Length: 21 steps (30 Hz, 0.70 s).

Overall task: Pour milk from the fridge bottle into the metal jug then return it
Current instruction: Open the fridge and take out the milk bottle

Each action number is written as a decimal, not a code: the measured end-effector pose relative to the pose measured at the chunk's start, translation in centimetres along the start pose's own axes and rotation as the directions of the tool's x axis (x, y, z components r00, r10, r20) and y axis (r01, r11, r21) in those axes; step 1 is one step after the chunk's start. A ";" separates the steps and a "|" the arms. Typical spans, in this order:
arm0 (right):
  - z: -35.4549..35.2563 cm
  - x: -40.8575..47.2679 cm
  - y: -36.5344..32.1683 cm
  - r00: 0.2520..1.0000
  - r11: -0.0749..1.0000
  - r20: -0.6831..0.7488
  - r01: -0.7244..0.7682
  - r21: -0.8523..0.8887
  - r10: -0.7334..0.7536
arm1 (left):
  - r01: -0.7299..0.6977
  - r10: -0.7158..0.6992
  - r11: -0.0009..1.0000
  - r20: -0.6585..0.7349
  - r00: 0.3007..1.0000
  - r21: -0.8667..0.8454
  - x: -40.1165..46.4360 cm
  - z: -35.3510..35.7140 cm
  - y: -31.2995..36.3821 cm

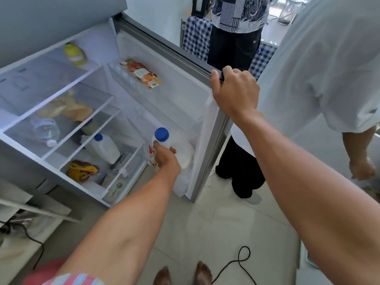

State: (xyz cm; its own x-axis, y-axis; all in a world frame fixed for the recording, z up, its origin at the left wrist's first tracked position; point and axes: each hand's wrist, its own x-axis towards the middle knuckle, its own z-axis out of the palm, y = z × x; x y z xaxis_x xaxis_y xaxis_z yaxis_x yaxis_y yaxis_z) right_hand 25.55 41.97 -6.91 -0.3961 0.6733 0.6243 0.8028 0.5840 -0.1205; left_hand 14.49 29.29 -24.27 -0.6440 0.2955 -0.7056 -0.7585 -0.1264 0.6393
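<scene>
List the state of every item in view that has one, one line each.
Grey fridge door: open, held at its top edge by right hand.
Blue-capped white milk bottle: capped, upright in door shelf, gripped by left hand.
Blue-capped white jug: capped, upright on inner shelf.

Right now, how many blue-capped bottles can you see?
2: one bottle in the door rack, held by the left hand; another on the lower fridge shelf. More may be hidden.
</scene>
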 end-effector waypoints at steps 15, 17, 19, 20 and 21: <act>-1.3 -0.1 0.2 0.989 0.998 0.136 0.050 0.030 -0.054 | -0.318 0.338 0.940 -0.193 0.921 0.126 -4.7 -2.4 4.6; -1.5 -0.3 0.1 0.987 0.997 0.146 0.065 0.032 -0.069 | -0.401 0.433 0.896 -0.169 0.886 0.190 -5.3 -2.9 5.6; -1.8 -0.5 -0.1 0.984 0.996 0.152 0.084 0.030 -0.087 | -0.489 0.545 0.814 -0.118 0.830 0.314 -7.0 -3.2 6.9; -2.1 -0.6 -0.3 0.983 0.995 0.157 0.093 0.034 -0.097 | -0.530 0.604 0.756 -0.095 0.792 0.384 -7.8 -3.4 7.5; -2.3 -0.8 -0.5 0.982 0.995 0.161 0.097 0.037 -0.101 | -0.565 0.654 0.707 -0.087 0.752 0.426 -8.7 -3.7 8.0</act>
State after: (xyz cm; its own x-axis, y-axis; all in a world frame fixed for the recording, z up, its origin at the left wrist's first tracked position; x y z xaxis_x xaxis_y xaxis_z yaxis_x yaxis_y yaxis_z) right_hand 26.47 40.13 -5.54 -0.5419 0.6748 0.5010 0.7438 0.6626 -0.0880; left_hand 13.66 22.25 -14.13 -0.9886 0.0571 -0.1393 -0.1297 0.1473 0.9806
